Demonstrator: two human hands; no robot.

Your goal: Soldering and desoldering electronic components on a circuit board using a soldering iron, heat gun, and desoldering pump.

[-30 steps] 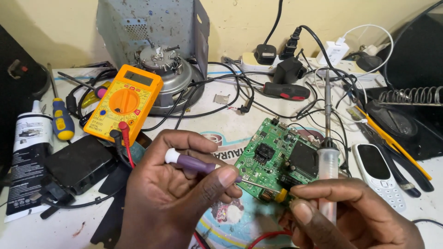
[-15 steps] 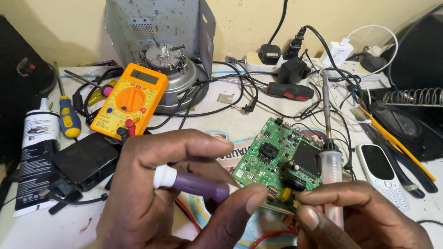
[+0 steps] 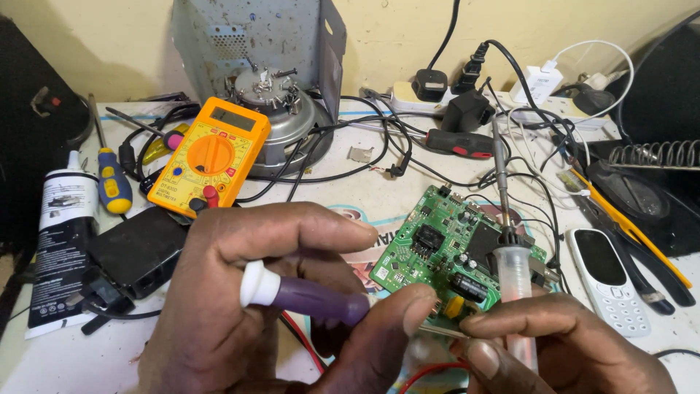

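Left hand point(image 3: 248, 306) had its fingers wrapped tight round a purple-handled tool point(image 3: 306, 298), low by the table's near edge! Right hand point(image 3: 576, 346) pinched the green circuit board point(image 3: 445, 255) there, a clear syringe point(image 3: 515, 277) clamped alongside. Yellow multimeter point(image 3: 211, 157) sat farther back.

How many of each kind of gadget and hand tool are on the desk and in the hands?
Circuit board: 1
Multimeter: 1
Phone: 1
Screwdrivers, one purple-handled in the left hand, one blue and yellow: 2
Clear-handled soldering tool in the right hand: 1
Total: 6
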